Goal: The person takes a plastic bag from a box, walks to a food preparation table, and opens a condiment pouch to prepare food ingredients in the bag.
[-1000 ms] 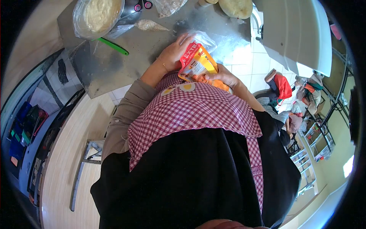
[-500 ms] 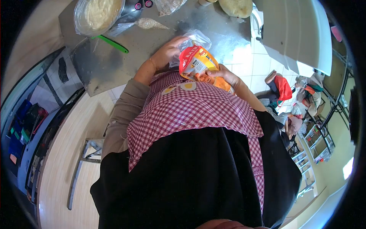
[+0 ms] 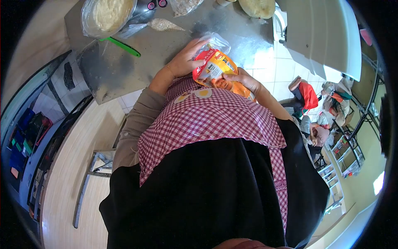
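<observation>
A red, yellow and orange pouch (image 3: 215,68) is held tilted over the near edge of the metal table (image 3: 124,74), in front of the checkered apron. My left hand (image 3: 186,59) grips its upper left side, thumb on the front, fingers stretched toward a clear plastic bag (image 3: 217,42) behind the pouch. The lower right part of the pouch is in my right hand (image 3: 245,81), its thumb pressed on the front. What the bag holds is hidden.
Along the table's far side are a plastic-covered bowl of pale dough (image 3: 108,16), a green-handled tool (image 3: 124,47), scissors (image 3: 157,4), a filled piping bag (image 3: 165,25) and a round pale item (image 3: 258,7). People (image 3: 319,133) sit at the right.
My left hand first drew back from the pouch's top toward the clear bag, then came onto the pouch's left side with its thumb. My right hand has kept its hold.
</observation>
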A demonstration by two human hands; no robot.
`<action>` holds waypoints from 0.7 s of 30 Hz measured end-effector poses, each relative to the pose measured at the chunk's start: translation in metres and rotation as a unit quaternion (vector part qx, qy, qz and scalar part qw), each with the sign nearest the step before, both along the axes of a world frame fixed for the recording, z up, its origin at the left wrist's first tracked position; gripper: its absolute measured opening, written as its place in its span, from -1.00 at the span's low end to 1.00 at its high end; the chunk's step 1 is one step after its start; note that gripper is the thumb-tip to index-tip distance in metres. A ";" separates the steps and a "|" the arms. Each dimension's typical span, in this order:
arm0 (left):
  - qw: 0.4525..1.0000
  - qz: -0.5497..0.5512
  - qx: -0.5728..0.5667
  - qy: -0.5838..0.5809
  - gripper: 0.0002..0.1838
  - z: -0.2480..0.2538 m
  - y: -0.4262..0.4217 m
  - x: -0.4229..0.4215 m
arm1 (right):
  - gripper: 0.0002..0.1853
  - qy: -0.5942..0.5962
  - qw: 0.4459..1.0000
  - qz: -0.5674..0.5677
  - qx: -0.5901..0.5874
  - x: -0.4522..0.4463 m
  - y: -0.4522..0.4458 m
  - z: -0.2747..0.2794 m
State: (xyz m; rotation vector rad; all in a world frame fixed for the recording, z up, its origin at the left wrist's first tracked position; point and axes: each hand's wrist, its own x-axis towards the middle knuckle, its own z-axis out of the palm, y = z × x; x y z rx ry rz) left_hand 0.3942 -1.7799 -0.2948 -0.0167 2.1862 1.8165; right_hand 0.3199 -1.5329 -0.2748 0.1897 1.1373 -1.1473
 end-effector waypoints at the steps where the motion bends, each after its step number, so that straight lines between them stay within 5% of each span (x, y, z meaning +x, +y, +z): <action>1: 1.000 0.000 0.000 0.000 -0.25 0.001 0.000 0.000 | -0.28 0.003 1.000 0.012 0.008 0.000 0.001 -0.004; 21: 0.999 -0.018 0.037 -0.022 -0.16 0.003 -0.004 -0.001 | -0.43 0.099 0.992 0.075 0.008 -0.007 -0.013 0.000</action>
